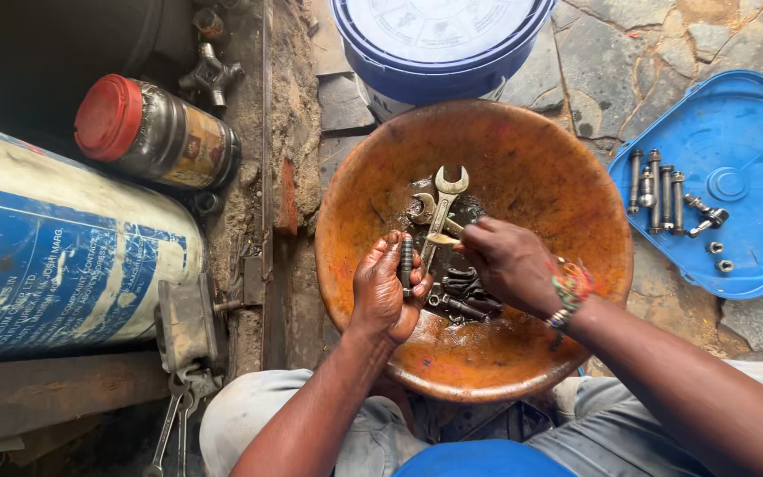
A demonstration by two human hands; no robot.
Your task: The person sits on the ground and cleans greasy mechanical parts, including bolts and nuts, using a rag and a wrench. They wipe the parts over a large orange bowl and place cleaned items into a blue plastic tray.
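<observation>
A wide orange bowl (pixel 532 150) with dark oily liquid sits on the ground between my knees. My left hand (pixel 383 291) is closed around a dark bolt (pixel 406 263), held upright over the bowl. My right hand (pixel 509 263) grips a small brush (pixel 442 238) whose tip points at the bolt. Two open-ended spanners (pixel 445 199) and several greasy bolts and small parts (pixel 463 296) lie in the bowl's middle, partly hidden by my hands.
A blue lid (pixel 744 132) at right carries several bolts (pixel 655 190) and nuts. A blue bucket (pixel 439 44) stands beyond the bowl. At left lie a large drum (pixel 55 256), a red-capped jar (pixel 156 132) and spanners (pixel 174 415) on the ground.
</observation>
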